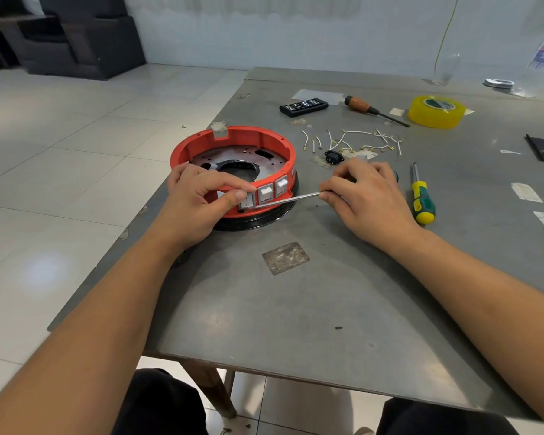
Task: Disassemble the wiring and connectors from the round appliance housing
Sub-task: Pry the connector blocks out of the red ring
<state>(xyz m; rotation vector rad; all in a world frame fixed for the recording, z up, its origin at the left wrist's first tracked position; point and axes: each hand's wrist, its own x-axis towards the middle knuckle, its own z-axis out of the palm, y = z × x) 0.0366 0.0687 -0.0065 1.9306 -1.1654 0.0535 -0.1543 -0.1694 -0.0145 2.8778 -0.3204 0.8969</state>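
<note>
Right hand (363, 196) gripping screwdriver (291, 199), left hand (201, 196) holding red housing (233, 142)

Orange-red housing (233, 142) on black base ring (252, 222), white rocker switches (266, 193) in grey frames, white cut wires (355, 140), black socket (333, 157), green-and-yellow screwdriver (423, 204), brown-handled screwdriver (363, 107), translucent yellow tape roll (435, 113), black remote (303, 106), dull grey table (296, 309).

The round housing (233, 142) is shiny red plastic. The tabletop (296, 309) is dull, scuffed grey metal. The tape roll (436, 112) is glossy yellow.
</note>
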